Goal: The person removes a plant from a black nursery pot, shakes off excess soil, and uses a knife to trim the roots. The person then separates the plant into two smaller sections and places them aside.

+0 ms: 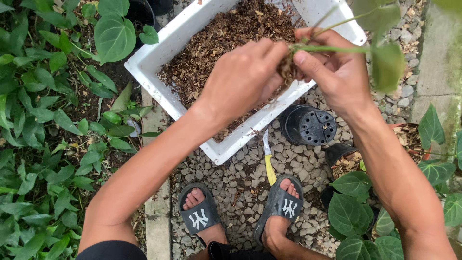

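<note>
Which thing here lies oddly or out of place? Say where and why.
A yellow-handled knife lies loose on the gravel beside the right foot, and a black pot lies tipped over, its holed base showing.

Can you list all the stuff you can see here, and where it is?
white trough planter: one, white, top middle, filled with brown mulch
plant cutting: one, green stem and leaves with brown roots, held over the planter
black pot: one, black, tipped so its holed bottom shows, on the gravel right of the planter
knife: one, yellow handle, on the gravel between planter and foot
potted leafy plants: several, green, bottom right
ground plants: many, green, left side
concrete strip: one, grey, left of the gravel
sandals: two, black, bottom middle, on the person's feet
left hand: pinching the roots
right hand: gripping the stem
</note>
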A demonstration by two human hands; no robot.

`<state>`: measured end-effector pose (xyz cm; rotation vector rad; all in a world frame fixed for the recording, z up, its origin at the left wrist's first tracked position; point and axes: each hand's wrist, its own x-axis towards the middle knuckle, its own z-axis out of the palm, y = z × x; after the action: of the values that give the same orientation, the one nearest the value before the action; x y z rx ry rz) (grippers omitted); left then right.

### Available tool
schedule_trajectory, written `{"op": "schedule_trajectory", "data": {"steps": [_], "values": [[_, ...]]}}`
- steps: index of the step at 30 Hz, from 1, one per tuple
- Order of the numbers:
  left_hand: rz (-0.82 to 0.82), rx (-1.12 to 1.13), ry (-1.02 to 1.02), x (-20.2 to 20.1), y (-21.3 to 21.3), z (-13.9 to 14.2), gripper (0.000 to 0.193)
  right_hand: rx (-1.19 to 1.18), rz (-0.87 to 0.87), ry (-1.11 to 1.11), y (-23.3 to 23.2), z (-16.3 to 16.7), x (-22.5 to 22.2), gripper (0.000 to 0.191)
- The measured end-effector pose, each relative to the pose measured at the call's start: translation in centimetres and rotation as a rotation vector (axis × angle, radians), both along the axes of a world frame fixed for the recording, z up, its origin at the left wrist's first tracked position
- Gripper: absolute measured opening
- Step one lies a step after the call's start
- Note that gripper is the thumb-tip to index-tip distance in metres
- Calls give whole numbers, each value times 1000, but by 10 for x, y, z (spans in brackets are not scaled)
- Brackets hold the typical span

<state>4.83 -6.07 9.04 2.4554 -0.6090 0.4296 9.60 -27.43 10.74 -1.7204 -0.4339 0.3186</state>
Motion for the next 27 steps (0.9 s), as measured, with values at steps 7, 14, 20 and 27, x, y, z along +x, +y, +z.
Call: {"op": "schedule_trajectory", "data": {"steps": [7,14,20,27], "values": [[-111,-356,255,6,15,8,16,168,21,124,-10,-5,7,27],[-173,-472,388,11,20,11,19,86,53,64,-15,-4,8,21],[-77,-262,791,18,38,14,19,50,17,-48,-18,2,5,19],[-170,-278,36,12,46,27,27,-269,-13,-222,-21,7,3,18]]}}
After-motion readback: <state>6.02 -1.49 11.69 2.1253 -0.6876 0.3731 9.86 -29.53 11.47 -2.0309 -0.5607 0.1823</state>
